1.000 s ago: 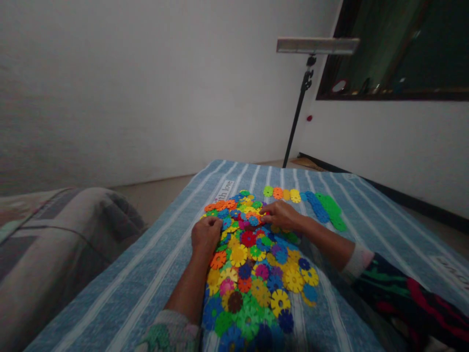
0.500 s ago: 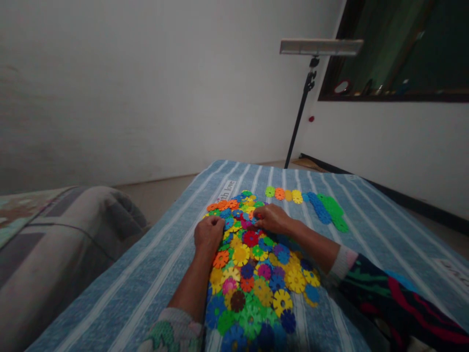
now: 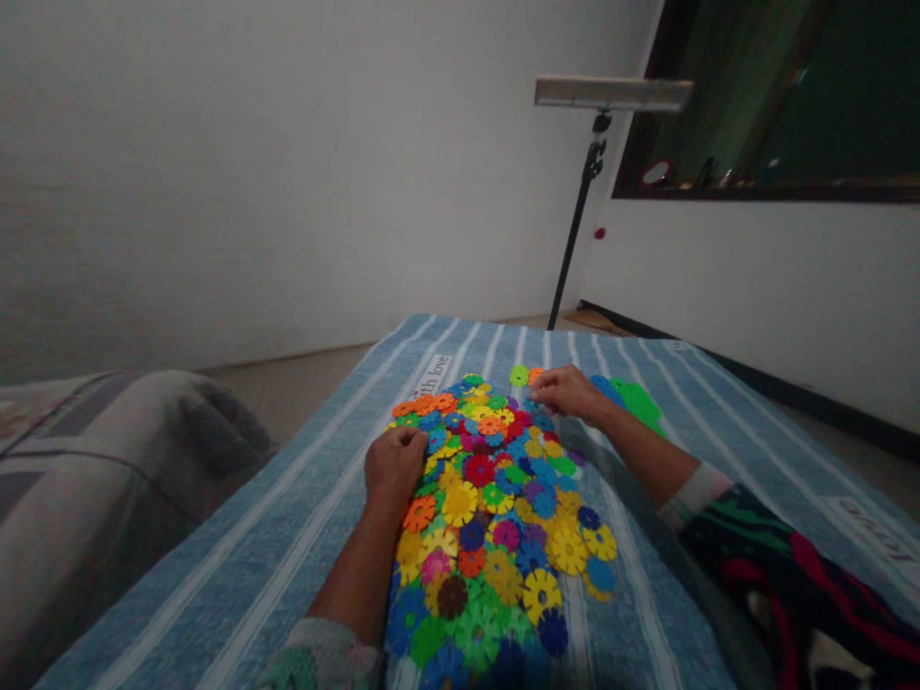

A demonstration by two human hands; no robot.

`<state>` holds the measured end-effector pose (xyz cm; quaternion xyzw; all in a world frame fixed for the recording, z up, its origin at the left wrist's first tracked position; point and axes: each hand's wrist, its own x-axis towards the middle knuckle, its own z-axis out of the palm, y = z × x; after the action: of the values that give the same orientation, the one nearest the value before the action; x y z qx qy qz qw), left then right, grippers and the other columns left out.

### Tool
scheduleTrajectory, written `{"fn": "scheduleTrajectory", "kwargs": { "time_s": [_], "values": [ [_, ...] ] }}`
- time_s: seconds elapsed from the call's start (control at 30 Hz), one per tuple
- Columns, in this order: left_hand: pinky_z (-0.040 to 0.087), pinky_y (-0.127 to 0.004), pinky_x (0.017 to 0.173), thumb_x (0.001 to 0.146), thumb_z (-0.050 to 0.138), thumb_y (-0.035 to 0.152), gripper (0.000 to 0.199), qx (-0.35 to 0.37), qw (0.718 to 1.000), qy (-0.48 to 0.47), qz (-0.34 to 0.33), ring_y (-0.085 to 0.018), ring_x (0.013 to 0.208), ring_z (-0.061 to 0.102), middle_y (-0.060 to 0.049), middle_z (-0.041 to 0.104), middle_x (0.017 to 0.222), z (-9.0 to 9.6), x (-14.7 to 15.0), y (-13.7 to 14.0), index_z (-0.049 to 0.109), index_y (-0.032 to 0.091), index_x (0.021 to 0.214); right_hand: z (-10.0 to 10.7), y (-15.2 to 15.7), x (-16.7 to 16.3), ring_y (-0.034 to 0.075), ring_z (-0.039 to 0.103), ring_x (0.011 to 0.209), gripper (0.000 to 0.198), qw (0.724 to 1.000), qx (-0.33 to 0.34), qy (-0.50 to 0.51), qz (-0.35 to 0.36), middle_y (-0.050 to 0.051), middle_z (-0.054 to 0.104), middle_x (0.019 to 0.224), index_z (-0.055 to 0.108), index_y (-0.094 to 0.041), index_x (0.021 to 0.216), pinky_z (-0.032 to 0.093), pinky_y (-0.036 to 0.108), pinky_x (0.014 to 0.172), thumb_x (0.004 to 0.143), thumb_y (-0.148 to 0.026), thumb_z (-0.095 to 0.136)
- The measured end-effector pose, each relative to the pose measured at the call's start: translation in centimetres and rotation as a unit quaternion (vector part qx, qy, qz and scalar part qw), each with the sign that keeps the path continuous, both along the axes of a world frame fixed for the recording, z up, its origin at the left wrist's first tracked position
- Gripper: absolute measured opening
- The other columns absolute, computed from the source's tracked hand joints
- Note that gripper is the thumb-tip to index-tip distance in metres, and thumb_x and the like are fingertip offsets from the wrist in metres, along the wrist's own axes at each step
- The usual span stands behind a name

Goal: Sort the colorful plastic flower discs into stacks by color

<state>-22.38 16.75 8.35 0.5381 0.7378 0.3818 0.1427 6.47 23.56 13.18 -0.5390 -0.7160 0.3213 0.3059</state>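
A heap of colourful plastic flower-shaped discs (image 3: 460,502) spreads over the striped cloth. My left hand (image 3: 394,468) rests against the heap's left edge, its fingers curled closed; whatever they hold, if anything, is hidden. Just beyond the heap's far right side, my right hand (image 3: 566,391) is pinched closed above the cloth, near the row of sorted discs. What sits between its fingertips is too small to make out. At the row's left end lie a light green disc (image 3: 519,376) and an orange disc (image 3: 536,376). Green discs (image 3: 638,404) overlap in a strip behind my right forearm.
The blue and white striped cloth (image 3: 302,537) covers the table. Grey fabric (image 3: 122,479) is bunched up at the left. Behind the table stands a lamp on a black pole (image 3: 571,240), with a dark window (image 3: 776,105) at the upper right.
My right hand has moved away from the heap, rightward and farther off, toward the row of discs. My left hand stays at the heap's left edge. The view has shifted slightly.
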Motion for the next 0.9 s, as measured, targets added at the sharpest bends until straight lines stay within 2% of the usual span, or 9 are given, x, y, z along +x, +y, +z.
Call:
{"fn": "scheduleTrajectory", "kwargs": {
  "time_s": [0.1,0.17,0.27,0.47,0.77,0.9],
  "values": [
    [0.048,-0.031,0.074,0.074,0.052,0.037,0.028,0.001,1.0,0.012,-0.005,-0.023,0.081,0.067,-0.004,0.076,0.083,0.1,-0.1,0.1,0.075,0.022,0.075,0.6,1.9,4.6,0.008,0.047,0.041,0.012,0.992,0.014,-0.057,-0.108,-0.003,0.055,0.044,0.072,-0.014,0.073,0.034,0.018,0.043,0.075,-0.023,0.066],
    [0.048,-0.031,0.074,0.074,0.052,0.038,0.028,-0.004,1.0,0.02,-0.006,-0.023,0.081,0.067,-0.005,0.076,0.084,0.2,-0.1,0.1,0.075,0.022,0.075,0.5,2.9,7.4,0.009,0.05,0.044,0.014,0.977,0.033,-0.123,-0.174,-0.002,0.057,0.046,0.074,-0.013,0.076,0.036,0.018,0.045,0.078,-0.022,0.064],
    [0.048,-0.031,0.074,0.074,0.052,0.038,0.029,-0.007,1.0,0.017,-0.002,-0.023,0.081,0.067,-0.005,0.076,0.084,0.2,0.0,0.1,0.076,0.022,0.076,-0.2,3.9,10.1,0.011,0.056,0.049,0.017,0.954,0.038,-0.199,-0.222,0.001,0.061,0.051,0.076,-0.012,0.08,0.039,0.02,0.05,0.081,-0.02,0.062],
    [0.048,-0.031,0.075,0.073,0.052,0.039,0.029,-0.001,1.0,0.004,0.001,-0.024,0.082,0.067,-0.005,0.076,0.085,0.1,0.0,-0.1,0.076,0.022,0.076,-1.6,5.3,11.3,0.016,0.063,0.057,0.015,0.943,0.035,-0.244,-0.222,0.003,0.064,0.053,0.079,-0.014,0.084,0.043,0.023,0.057,0.078,-0.018,0.065],
    [0.048,-0.031,0.073,0.072,0.053,0.038,0.027,-0.003,1.0,0.007,0.003,-0.022,0.077,0.066,-0.003,0.074,0.077,0.4,0.0,-0.1,0.075,0.022,0.074,-2.9,6.1,11.1,0.014,0.062,0.057,0.019,0.935,0.03,-0.288,-0.202,0.0,0.063,0.053,0.08,-0.018,0.089,0.04,0.021,0.054,0.08,-0.021,0.065],
    [0.048,-0.031,0.074,0.073,0.052,0.038,0.028,-0.005,1.0,0.008,-0.001,-0.022,0.078,0.066,-0.004,0.075,0.08,0.4,0.0,-0.1,0.074,0.022,0.074,-3.0,6.0,11.0,0.015,0.064,0.061,0.02,0.931,0.032,-0.303,-0.203,0.001,0.067,0.058,0.08,-0.018,0.091,0.042,0.022,0.058,0.08,-0.02,0.065]
  ]
}}
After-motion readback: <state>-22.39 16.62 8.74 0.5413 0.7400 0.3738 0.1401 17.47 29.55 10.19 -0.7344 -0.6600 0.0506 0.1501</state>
